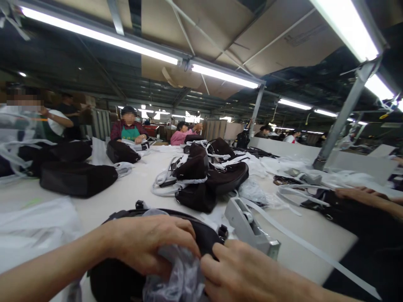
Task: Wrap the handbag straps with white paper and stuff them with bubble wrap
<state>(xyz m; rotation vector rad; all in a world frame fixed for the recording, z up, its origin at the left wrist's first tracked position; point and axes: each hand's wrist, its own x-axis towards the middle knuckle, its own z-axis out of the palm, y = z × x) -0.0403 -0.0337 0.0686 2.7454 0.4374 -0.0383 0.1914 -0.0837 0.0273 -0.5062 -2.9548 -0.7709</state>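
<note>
Handbag [110,279]: black, at the near edge of the view, directly under both hands; long axis appears to run crosswise, left to right.
Crumpled plastic [185,272]: translucent, bunched over the handbag's middle, between the hands.
Left hand [154,239]: reaches over the handbag from the left; thumb and fingers close on the crumpled plastic.
Right hand [239,268]: fingers curled inward at the plastic's right side, nearly meeting the left fingertips; whether it pinches anything cannot be told.
Nearer hand: both about equally close to the plastic.
Metal fitting [223,231]: at the handbag's right end, just beyond the right hand.
Tape dispenser [237,218]: grey, on the worktop [141,188], beyond the right hand.
White strap [302,242]: trails rightward past the dispenser.
Bag pile [195,197]: black, farther forward, apart from the handbag.
</note>
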